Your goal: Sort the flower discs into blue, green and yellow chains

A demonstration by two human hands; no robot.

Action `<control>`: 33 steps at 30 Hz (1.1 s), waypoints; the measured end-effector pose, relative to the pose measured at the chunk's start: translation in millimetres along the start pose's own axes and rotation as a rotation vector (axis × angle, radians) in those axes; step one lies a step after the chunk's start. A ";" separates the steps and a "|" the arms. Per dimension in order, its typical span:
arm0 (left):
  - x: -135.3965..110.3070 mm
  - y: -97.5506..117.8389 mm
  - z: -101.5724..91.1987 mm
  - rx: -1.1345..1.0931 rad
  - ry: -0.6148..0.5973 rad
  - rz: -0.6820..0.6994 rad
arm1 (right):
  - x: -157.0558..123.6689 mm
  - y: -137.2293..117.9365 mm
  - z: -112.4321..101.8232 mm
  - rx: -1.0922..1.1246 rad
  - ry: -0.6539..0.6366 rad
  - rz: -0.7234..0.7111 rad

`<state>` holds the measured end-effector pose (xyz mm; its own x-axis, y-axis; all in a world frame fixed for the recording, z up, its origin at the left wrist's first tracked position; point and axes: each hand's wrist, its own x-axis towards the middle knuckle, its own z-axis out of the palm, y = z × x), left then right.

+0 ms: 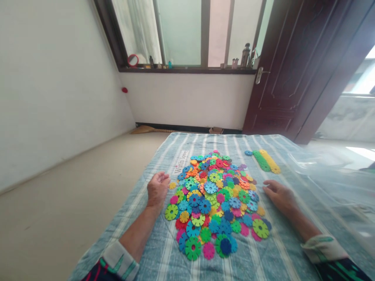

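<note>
Lying between the fingers of both hands, a broad heap of notched plastic discs in blue, green, orange, pink, red and yellow is spread over a blue-and-white striped cloth. The fingers of the left hand are loosely curled at the heap's left edge; whether anything is pinched in them cannot be told. Just beside their tips, on the heap side, a small yellow disc is seen. The printed words "With love" are shown on the cloth, ahead and to the right of these fingers.

At the heap's opposite edge, the fingers of the right hand are relaxed and released, with nothing gripped. Ahead of them, a row of green discs and a row of yellow discs are laid side by side, with a blue disc placed near their far end. To the right of these fingers, a clear plastic container is blurred. Far beyond both sets of fingertips, a windowsill and a dark red door are seen.
</note>
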<state>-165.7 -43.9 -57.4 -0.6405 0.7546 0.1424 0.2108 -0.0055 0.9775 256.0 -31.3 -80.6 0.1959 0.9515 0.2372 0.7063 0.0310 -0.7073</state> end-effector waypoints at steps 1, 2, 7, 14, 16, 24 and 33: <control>-0.2 -0.4 0.1 0.000 -0.003 -0.004 | -0.1 0.0 -0.2 0.000 0.001 -0.001; -0.2 -1.1 0.2 0.001 -0.006 -0.006 | -0.1 0.2 -0.2 0.000 0.001 -0.003; 2.8 -6.9 0.6 0.004 -0.028 0.010 | 0.6 1.8 0.7 0.006 0.008 -0.025; 6.3 -12.8 1.4 0.019 -0.059 0.040 | 0.9 1.0 0.5 -0.003 0.016 -0.033; 6.3 -13.7 1.6 0.028 -0.062 0.046 | 1.0 0.9 0.3 -0.010 0.007 -0.024; 6.2 -14.7 1.5 0.046 -0.069 0.070 | 1.4 2.6 0.4 -0.009 0.014 -0.040; 4.2 -12.4 1.8 0.052 -0.062 0.073 | 0.8 3.2 0.9 -0.015 0.031 -0.054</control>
<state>-169.6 -39.5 -69.2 -0.5751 0.7928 0.2018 0.2943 -0.0297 0.9553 257.8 -30.2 -83.2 0.1780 0.9388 0.2950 0.7262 0.0770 -0.6831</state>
